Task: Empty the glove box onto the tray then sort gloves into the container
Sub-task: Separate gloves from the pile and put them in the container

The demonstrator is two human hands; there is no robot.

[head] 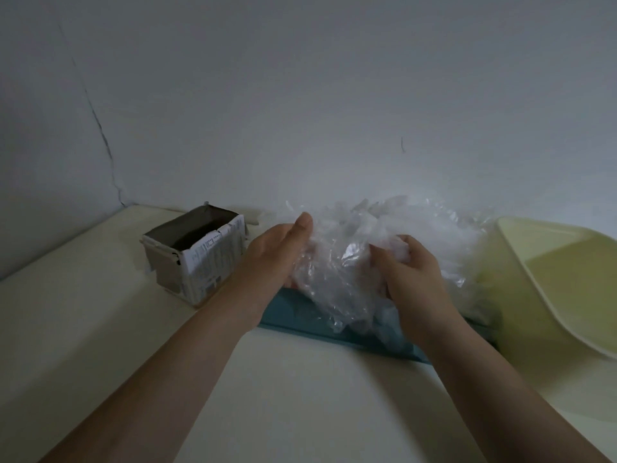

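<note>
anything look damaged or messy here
The cardboard glove box on the left is torn open, its top edges ragged. The clear gloves lie in a loose heap over the teal container, covering most of it. A dark crack runs down the wall at left.

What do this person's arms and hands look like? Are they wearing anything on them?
Both are bare. The left hand and the right hand show no covering, rings or bracelets. The forearms are uncovered down to the bottom edge of the picture, with no sleeve, cuff or watch in view. The picture is dim and slightly soft, so finer details cannot be made out.
</note>
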